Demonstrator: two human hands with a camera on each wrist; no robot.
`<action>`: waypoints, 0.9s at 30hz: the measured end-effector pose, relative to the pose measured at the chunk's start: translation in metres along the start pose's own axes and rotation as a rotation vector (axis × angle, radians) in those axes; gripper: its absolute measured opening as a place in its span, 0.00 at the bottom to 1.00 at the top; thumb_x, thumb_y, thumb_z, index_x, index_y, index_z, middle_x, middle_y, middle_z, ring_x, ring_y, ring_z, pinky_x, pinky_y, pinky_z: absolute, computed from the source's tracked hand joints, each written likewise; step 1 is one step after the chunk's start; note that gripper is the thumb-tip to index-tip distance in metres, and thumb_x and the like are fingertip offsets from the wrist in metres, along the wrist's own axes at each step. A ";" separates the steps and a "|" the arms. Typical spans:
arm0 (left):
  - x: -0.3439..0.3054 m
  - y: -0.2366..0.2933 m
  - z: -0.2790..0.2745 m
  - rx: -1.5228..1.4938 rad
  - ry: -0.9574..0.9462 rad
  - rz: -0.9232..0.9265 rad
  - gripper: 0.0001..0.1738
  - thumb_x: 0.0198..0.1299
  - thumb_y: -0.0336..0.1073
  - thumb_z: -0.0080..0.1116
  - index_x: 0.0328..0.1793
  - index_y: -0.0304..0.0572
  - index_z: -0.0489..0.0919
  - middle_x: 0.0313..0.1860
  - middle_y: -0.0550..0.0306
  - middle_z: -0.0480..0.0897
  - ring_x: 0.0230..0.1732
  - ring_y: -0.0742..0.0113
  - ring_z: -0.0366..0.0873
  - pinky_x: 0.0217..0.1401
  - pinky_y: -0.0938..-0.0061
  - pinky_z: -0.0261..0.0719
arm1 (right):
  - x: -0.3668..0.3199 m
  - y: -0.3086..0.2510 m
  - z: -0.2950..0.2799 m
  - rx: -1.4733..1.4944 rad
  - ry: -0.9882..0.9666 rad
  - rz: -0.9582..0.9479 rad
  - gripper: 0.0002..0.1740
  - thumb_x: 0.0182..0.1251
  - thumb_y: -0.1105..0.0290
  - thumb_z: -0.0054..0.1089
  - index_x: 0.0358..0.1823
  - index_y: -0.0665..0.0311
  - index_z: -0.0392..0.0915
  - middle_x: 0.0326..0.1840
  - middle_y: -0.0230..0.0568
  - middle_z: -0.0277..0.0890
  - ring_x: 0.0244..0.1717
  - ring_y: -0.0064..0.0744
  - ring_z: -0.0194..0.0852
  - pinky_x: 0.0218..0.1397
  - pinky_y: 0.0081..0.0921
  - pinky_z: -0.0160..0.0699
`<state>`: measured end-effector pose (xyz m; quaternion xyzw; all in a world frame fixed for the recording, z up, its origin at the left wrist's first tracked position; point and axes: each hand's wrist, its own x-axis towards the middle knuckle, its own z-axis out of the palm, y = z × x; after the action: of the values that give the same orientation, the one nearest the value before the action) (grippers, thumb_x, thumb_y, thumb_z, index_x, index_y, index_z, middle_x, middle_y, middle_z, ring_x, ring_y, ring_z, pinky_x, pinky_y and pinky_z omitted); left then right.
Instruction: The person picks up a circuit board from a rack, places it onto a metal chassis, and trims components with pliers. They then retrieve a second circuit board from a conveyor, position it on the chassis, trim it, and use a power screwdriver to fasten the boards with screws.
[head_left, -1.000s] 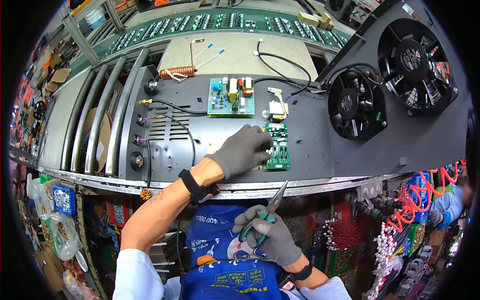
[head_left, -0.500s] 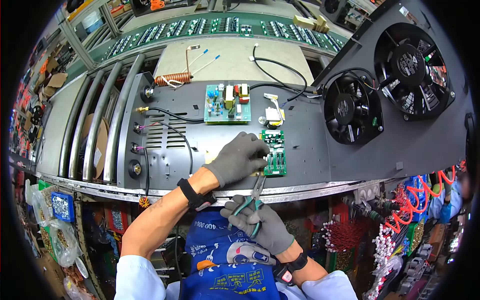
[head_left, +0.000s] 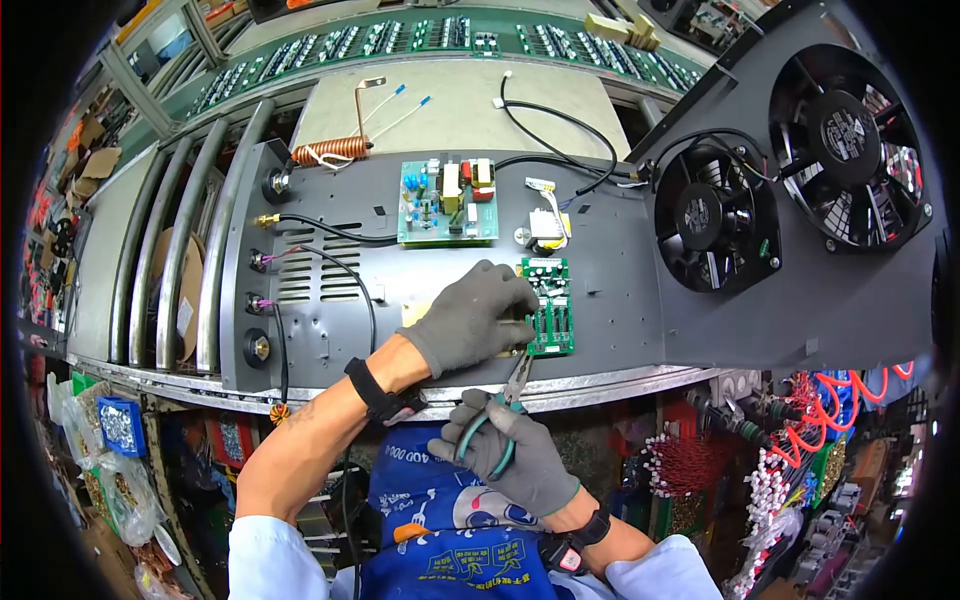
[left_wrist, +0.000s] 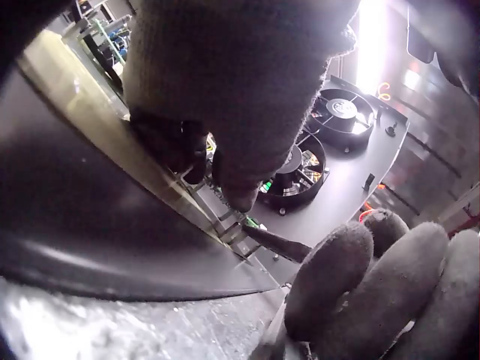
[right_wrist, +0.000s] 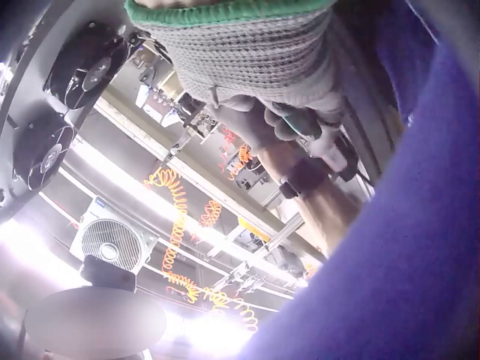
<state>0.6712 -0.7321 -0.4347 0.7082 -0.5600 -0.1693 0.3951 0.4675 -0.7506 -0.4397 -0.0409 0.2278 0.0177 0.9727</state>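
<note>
My left hand (head_left: pixel 475 315), in a grey knit glove, pinches the left edge of a small green circuit board (head_left: pixel 552 312) with bent fingers. That board lies on the dark metal chassis panel (head_left: pixel 620 320). In my gloved right hand (head_left: pixel 520 465) are long-nose pliers (head_left: pixel 516 388) with teal handles, the fingers wrapped round them. Their tips point up at the board's lower left corner, just under my left fingertips. The left wrist view shows the plier nose (left_wrist: pixel 274 244) close to the left hand's fingertip (left_wrist: pixel 241 196). My left hand hides the board's left side.
A larger board (head_left: pixel 448 205) and a small transformer (head_left: pixel 546 232) sit further back on the panel. Two black fans (head_left: pixel 708 215) are mounted at the right. A copper coil (head_left: pixel 330 150) lies behind the panel, and metal rollers (head_left: pixel 210 250) stand left. Black cables (head_left: pixel 372 300) cross the panel.
My right hand has moved up and left, bringing the plier tips from the panel's front edge to the small board's lower left corner. The left hand has stayed at the board.
</note>
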 end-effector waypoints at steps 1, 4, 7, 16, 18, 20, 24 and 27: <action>0.001 0.000 -0.001 -0.005 -0.010 0.004 0.16 0.53 0.36 0.75 0.47 0.45 0.85 0.43 0.55 0.82 0.50 0.54 0.76 0.56 0.62 0.78 | 0.000 0.000 0.005 -0.041 0.063 0.005 0.17 0.83 0.65 0.50 0.65 0.66 0.71 0.51 0.46 0.80 0.58 0.45 0.81 0.74 0.60 0.75; 0.001 -0.001 -0.003 -0.016 -0.024 -0.005 0.16 0.53 0.37 0.75 0.47 0.45 0.85 0.44 0.55 0.81 0.50 0.54 0.75 0.56 0.63 0.78 | 0.000 0.000 0.016 -0.069 0.175 0.006 0.20 0.82 0.60 0.53 0.65 0.66 0.73 0.51 0.45 0.81 0.58 0.48 0.82 0.76 0.61 0.74; 0.002 -0.003 -0.002 -0.023 -0.024 -0.003 0.16 0.53 0.38 0.75 0.47 0.44 0.85 0.44 0.56 0.81 0.50 0.54 0.75 0.56 0.63 0.77 | 0.001 -0.001 0.006 -0.059 0.128 0.022 0.17 0.83 0.61 0.51 0.61 0.64 0.74 0.49 0.43 0.80 0.55 0.45 0.82 0.68 0.56 0.80; 0.006 -0.002 -0.002 0.043 -0.081 0.015 0.18 0.53 0.38 0.74 0.48 0.45 0.82 0.46 0.54 0.79 0.52 0.52 0.74 0.55 0.61 0.78 | 0.003 0.002 0.020 -0.080 0.274 0.019 0.06 0.83 0.68 0.52 0.49 0.63 0.72 0.43 0.40 0.75 0.42 0.36 0.78 0.50 0.44 0.83; 0.006 0.001 -0.002 0.082 -0.083 0.034 0.19 0.54 0.38 0.74 0.49 0.45 0.80 0.47 0.53 0.79 0.52 0.52 0.74 0.54 0.60 0.78 | 0.003 0.001 0.020 -0.104 0.300 0.033 0.06 0.83 0.68 0.52 0.49 0.63 0.72 0.44 0.40 0.75 0.43 0.36 0.79 0.51 0.44 0.84; 0.008 0.003 -0.003 0.107 -0.106 0.026 0.19 0.54 0.38 0.74 0.50 0.45 0.80 0.47 0.53 0.79 0.52 0.51 0.74 0.54 0.60 0.78 | 0.003 -0.002 0.026 -0.142 0.324 0.043 0.08 0.83 0.67 0.53 0.52 0.64 0.72 0.45 0.41 0.76 0.45 0.37 0.80 0.53 0.43 0.84; 0.006 0.005 -0.005 0.115 -0.092 0.035 0.19 0.54 0.37 0.74 0.49 0.44 0.80 0.45 0.51 0.79 0.51 0.51 0.74 0.55 0.59 0.78 | -0.006 -0.003 0.032 -0.169 0.300 0.078 0.14 0.82 0.63 0.56 0.58 0.66 0.73 0.49 0.42 0.77 0.49 0.38 0.81 0.57 0.39 0.84; 0.003 0.006 -0.003 0.124 -0.068 0.038 0.17 0.55 0.37 0.73 0.49 0.44 0.80 0.44 0.51 0.80 0.51 0.50 0.74 0.55 0.59 0.78 | -0.027 0.010 0.008 -0.439 0.239 0.129 0.18 0.81 0.59 0.59 0.59 0.66 0.75 0.50 0.40 0.78 0.47 0.33 0.81 0.55 0.32 0.84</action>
<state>0.6702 -0.7340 -0.4279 0.7144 -0.5960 -0.1509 0.3343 0.4458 -0.7405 -0.4214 -0.2384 0.3338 0.1237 0.9036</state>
